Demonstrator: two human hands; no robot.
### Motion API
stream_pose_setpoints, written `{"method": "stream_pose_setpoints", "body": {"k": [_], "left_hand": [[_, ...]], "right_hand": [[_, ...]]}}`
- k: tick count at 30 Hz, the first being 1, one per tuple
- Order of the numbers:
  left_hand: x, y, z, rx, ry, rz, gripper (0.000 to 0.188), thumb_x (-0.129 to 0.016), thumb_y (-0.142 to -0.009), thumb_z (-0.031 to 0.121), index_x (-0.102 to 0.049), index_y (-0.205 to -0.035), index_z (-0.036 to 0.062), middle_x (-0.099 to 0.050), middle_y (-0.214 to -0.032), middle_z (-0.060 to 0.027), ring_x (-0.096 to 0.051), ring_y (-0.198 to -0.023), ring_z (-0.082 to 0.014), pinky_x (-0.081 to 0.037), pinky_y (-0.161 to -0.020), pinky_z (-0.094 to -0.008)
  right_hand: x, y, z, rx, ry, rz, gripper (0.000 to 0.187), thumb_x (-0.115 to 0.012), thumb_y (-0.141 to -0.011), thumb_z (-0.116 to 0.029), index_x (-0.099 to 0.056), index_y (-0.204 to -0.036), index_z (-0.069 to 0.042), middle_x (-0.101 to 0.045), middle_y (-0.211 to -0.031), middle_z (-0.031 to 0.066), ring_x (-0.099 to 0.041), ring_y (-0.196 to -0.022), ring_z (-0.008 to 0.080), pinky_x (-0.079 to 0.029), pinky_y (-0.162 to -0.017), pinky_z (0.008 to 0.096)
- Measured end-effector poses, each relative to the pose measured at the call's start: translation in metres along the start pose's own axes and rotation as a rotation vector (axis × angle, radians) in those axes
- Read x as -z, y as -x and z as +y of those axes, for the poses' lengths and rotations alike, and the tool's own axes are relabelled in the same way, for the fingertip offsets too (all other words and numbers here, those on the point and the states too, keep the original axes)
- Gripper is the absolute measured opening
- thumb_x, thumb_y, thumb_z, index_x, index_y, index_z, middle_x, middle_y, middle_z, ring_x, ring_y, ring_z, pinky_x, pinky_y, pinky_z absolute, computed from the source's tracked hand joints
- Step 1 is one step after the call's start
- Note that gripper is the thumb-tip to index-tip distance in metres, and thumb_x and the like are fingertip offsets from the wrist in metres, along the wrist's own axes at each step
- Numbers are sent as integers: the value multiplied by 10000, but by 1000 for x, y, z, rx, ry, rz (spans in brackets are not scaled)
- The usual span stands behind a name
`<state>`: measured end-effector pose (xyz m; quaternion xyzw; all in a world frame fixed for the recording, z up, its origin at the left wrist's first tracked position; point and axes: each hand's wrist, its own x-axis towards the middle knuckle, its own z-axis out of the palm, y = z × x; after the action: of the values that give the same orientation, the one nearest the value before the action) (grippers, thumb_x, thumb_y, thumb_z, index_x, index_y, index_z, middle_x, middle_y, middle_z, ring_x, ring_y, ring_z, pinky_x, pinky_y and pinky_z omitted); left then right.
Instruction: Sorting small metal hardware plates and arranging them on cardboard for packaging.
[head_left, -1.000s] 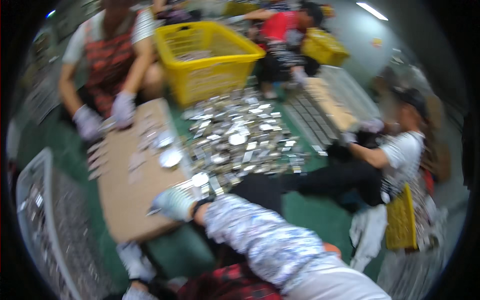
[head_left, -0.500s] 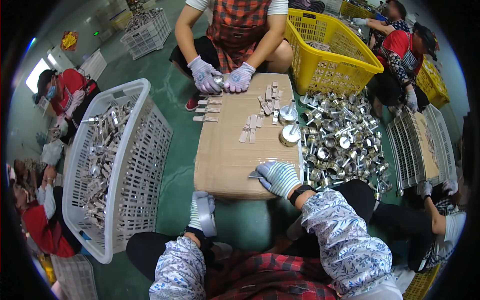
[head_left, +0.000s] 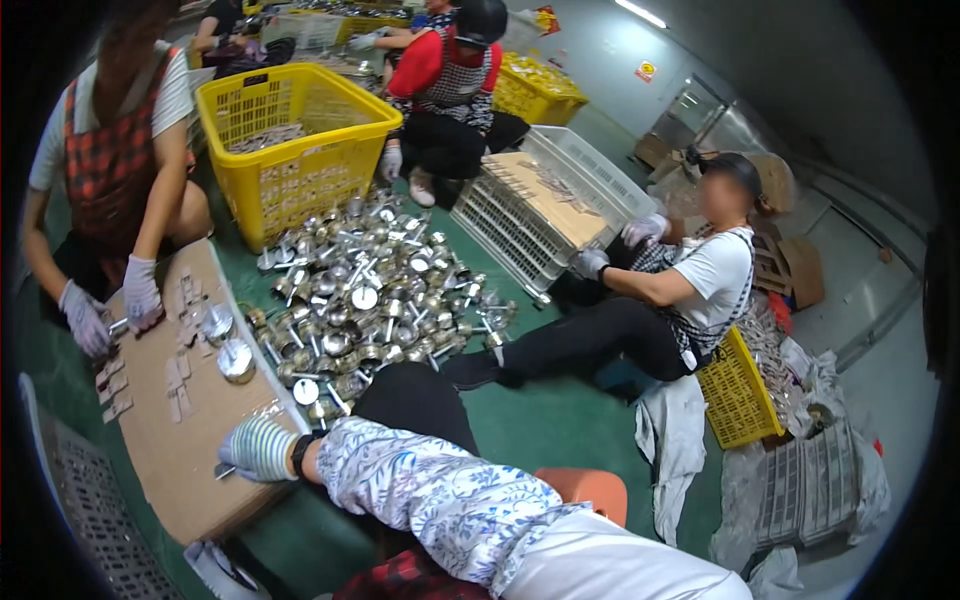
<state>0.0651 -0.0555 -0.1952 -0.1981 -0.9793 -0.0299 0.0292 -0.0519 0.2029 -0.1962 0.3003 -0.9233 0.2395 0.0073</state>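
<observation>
My right hand [head_left: 260, 449], in a striped glove, rests on the near end of the cardboard sheet [head_left: 185, 490]. Its fingers are closed on a small flat metal piece [head_left: 225, 470], mostly covered by the glove. At the lower edge, a grey tape roll [head_left: 228, 572] shows with my left hand [head_left: 203, 556], largely cut off and blurred. Pale flat clips [head_left: 180, 385] lie on the cardboard beside two round metal cups with stems [head_left: 236, 360]. Across from me, a co-worker's gloved hands [head_left: 142, 293] hold a small metal part at the cardboard's far end.
A heap of metal stemmed cups [head_left: 380, 300] covers the floor right of the cardboard. Behind it stands a yellow crate [head_left: 300, 175]. A white crate [head_left: 75, 500] is at the left edge. Another co-worker [head_left: 690, 280] sits at right by a grey crate [head_left: 510, 225].
The view has swung to the right, so the cardboard and my hands appear farther left. My right hand stays on the cardboard with the metal piece; my left hand is now mostly out of frame.
</observation>
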Motion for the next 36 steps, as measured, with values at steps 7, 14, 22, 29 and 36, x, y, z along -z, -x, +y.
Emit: {"method": "stream_pose_setpoints", "body": {"k": [7, 14, 22, 29, 36], "left_hand": [[-11, 3, -2, 17, 98, 59, 506, -595, -659, 180, -525, -1098, -61, -502, -1131, -276, -418, -1123, -430, -333, -1011, -466], [6, 9, -6, 53, 35, -73, 510, -577, -699, 186, -504, -1131, -75, -480, -1144, -302, -418, -1123, -453, -329, -1023, -468], [-18, 9, -4, -21, 150, 184, 417, -550, -712, 177, -537, -1053, -64, -498, -1102, -297, -437, -1079, -460, -366, -971, -489], [-7, 1, 0, -7, 108, 85, 360, -537, -710, 186, -564, -974, -56, -528, -1018, -285, -464, -1022, -449, -376, -934, -495], [-19, 4, -6, -21, 144, 157, 374, -573, -690, 181, -533, -990, -38, -507, -1029, -272, -451, -1022, -439, -363, -947, -475]], "right_hand": [[-1, 4, 2, 24, 73, 20, 150, -627, -728, -204, -608, -781, -66, -622, -747, 136, -629, -707, 344, -502, -607, 445], [-6, -4, -6, 64, 51, 59, 159, -625, -737, -215, -597, -784, -65, -616, -748, 130, -629, -705, 341, -501, -601, 445], [-8, 6, 4, 43, 63, 50, 167, -624, -746, -222, -591, -790, -64, -614, -751, 130, -629, -703, 340, -501, -599, 441], [-7, 4, 4, 49, 44, 89, 152, -616, -745, -213, -608, -769, -63, -625, -736, 134, -632, -691, 345, -503, -599, 444], [-6, 4, 6, 54, 46, 52, 158, -618, -750, -214, -593, -807, -69, -619, -760, 126, -629, -710, 336, -501, -609, 438]]}}
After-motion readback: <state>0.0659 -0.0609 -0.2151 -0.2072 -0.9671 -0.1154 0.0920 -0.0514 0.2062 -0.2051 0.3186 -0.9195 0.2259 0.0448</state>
